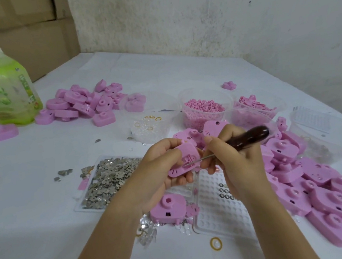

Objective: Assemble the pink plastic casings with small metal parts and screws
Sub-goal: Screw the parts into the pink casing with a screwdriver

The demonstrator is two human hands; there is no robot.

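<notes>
Casing [180, 163] held in left hand [161, 168] | right hand [233, 162] grips screwdriver [249, 136] | shaft runs leftward (tip on casing's inside)

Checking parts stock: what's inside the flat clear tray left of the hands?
A heap of small grey metal parts fills the tray. Its right edge is hidden behind the left hand.

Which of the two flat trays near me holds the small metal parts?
The clear plastic tray on the left, heaped with grey metal pieces; the white dimpled tray holds only a few dark rings.
</notes>
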